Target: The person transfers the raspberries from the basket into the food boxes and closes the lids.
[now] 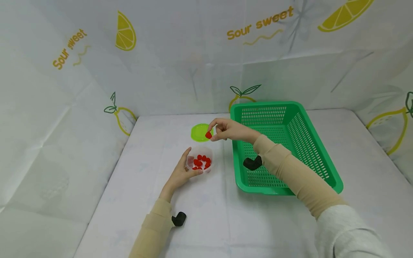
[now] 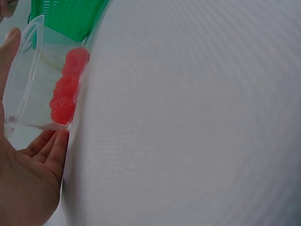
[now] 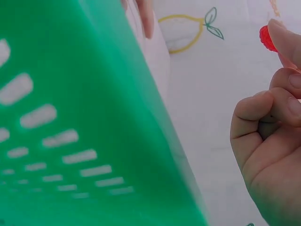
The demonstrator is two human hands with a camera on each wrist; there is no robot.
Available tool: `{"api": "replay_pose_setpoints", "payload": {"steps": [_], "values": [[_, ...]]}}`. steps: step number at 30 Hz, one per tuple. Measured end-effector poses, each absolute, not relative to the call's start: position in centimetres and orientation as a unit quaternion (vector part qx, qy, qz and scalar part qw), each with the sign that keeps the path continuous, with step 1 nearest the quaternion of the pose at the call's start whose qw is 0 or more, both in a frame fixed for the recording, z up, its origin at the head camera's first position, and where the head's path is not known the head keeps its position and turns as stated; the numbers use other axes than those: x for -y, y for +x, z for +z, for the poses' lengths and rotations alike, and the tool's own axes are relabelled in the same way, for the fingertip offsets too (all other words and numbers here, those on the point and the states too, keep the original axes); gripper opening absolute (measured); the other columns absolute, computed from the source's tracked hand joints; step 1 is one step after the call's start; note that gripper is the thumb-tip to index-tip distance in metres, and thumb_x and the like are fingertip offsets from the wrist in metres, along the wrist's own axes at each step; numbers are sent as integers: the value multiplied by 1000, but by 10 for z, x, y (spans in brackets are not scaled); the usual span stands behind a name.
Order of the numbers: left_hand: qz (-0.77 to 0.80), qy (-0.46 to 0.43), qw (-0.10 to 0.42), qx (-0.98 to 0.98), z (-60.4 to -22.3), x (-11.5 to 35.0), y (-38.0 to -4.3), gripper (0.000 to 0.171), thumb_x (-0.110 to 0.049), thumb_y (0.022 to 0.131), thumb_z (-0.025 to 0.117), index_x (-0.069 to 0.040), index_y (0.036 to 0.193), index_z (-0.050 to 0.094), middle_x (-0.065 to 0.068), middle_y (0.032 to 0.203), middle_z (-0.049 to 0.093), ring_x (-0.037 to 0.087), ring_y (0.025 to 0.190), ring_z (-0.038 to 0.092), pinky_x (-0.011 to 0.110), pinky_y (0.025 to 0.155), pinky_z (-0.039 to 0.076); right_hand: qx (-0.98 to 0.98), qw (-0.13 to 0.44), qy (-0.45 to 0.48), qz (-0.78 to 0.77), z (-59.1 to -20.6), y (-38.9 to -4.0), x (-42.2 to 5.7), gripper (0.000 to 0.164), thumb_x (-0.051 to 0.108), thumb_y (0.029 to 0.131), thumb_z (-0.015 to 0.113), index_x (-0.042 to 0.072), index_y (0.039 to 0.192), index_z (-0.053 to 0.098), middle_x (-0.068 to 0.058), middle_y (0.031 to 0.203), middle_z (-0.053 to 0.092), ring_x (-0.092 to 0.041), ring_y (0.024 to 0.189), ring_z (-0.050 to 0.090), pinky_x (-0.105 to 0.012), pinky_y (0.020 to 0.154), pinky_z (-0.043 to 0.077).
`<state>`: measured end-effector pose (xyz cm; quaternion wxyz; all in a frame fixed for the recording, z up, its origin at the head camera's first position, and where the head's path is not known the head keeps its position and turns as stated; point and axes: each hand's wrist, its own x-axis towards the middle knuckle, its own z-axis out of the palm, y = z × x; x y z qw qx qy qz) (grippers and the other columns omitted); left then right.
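Between the thumb and index finger of my right hand [image 1: 233, 130] a red raspberry [image 1: 208, 135] is pinched, raised in front of the green lid; the other fingers are curled in the right wrist view. My left hand [image 1: 181, 174] grips a clear plastic container [image 1: 209, 149] from its near left side, thumb at the rim and fingers around the wall. Several raspberries [image 2: 66, 87] lie on the container's bottom, seen through its wall in the left wrist view. Just behind the container lies a lime-green lid [image 1: 197, 132], partly covered by the pinched raspberry and right fingertips.
A large green slotted basket [image 1: 237, 172] stands on the right, its left edge passing under my right forearm. The table wears a white cloth [image 1: 206, 222]. A white backdrop [image 1: 180, 71] printed with lemons rises behind it.
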<state>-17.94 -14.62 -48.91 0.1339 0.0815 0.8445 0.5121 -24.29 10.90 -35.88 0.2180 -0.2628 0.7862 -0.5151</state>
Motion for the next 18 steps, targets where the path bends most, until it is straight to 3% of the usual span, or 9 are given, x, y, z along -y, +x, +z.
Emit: {"api": "replay_pose_setpoints", "payload": {"steps": [7, 18], "values": [[512, 81, 140, -844, -491, 147, -180, 99, -49, 70, 76, -40, 146, 14, -3, 155, 18, 27, 142, 22, 55, 108, 33, -788, 239, -256, -507, -371, -247, -91, 27, 20, 86, 66, 18, 112, 56, -5, 65, 46, -21, 63, 44, -24, 59, 40], [513, 91, 134, -843, -492, 147, -181, 100, -47, 71, 76, -36, 148, 13, -4, 156, 17, 27, 143, 21, 55, 108, 33, -787, 249, -251, -506, -361, -255, -87, 27, 25, 86, 67, 20, 111, 57, -3, 66, 48, -19, 67, 46, -25, 63, 41]]}}
